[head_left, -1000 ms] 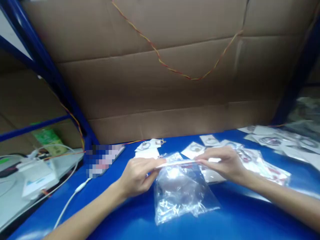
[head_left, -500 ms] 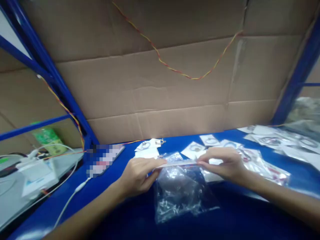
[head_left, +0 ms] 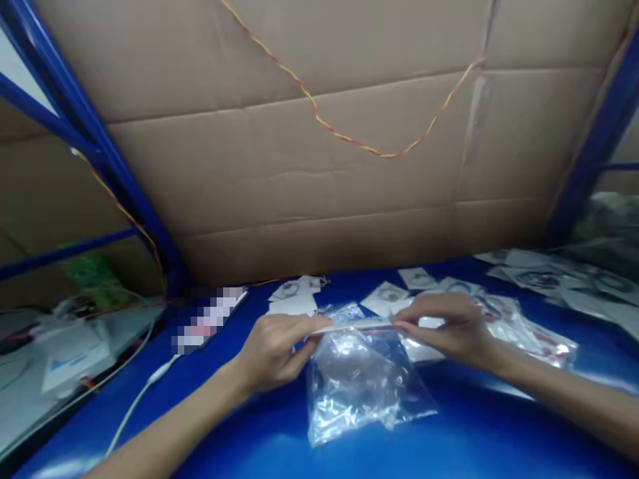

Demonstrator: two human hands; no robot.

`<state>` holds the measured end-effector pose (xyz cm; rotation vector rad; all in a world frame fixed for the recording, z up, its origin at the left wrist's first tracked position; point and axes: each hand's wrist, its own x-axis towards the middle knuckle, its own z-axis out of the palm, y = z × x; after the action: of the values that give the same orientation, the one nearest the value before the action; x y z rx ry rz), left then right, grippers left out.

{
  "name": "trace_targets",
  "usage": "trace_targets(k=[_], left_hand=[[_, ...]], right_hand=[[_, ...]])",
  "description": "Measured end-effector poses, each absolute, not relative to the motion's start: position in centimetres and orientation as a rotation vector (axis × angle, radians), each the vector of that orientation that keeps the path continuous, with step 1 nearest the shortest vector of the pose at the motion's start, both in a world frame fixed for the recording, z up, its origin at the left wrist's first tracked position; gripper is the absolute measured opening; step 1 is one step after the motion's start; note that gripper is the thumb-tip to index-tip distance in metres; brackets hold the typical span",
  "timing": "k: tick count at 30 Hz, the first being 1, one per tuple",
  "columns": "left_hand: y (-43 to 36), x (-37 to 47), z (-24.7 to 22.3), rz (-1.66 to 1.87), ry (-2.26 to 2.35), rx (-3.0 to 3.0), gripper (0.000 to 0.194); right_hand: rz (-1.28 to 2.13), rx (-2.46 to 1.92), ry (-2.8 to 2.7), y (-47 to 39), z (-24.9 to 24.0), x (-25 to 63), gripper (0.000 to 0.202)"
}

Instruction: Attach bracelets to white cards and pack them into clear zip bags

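Note:
A clear plastic bag (head_left: 367, 386) hangs between my two hands over the blue tabletop, its top edge a narrow whitish strip (head_left: 357, 324). The left end of that strip is pinched by my left hand (head_left: 279, 349), thumb below and fingers above. At the other end, my right hand (head_left: 444, 326) pinches it between thumb and fingertip. The bag's lower part is crinkled and shiny; I cannot make out what, if anything, is inside. Just behind the strip lies a patterned clear packet (head_left: 344, 311), partly hidden by my hands' work.
Flat packets with coiled cables (head_left: 542, 278) lie across the right and back of the blue table (head_left: 210, 412). White cards (head_left: 292, 305) sit at the back. On the left are a pixelated flat item (head_left: 210, 322), a white cable (head_left: 132, 406) and a white box (head_left: 77, 359). Cardboard (head_left: 319, 186) walls the back.
Both hands keep their grip on the bag and have barely moved. The lighting differs: the blue table at the front looks brighter now, the left side dimmer.

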<state>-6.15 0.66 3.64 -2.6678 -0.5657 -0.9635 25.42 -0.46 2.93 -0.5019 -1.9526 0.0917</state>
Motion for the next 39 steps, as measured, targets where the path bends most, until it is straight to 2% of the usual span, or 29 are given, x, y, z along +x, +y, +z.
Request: trace_targets(k=[18, 30, 39], left_hand=[[0.59, -6.01, 3.74, -0.885, -0.654, -2.769, 0.029], [0.64, -5.96, 3.78, -0.789, -0.724, -2.84, 0.03], [0.73, -6.08, 3.5, -0.729, -0.783, -2.878, 0.029]], right_hand=[[0.146, -0.527, -1.948, -0.5, 2.71, 25.47, 0.001], [0.14, -0.5, -1.988, -0.18, 2.46, 25.64, 0.012], [0.173, -0.535, -2.068, -0.28, 2.34, 25.69, 0.009]])
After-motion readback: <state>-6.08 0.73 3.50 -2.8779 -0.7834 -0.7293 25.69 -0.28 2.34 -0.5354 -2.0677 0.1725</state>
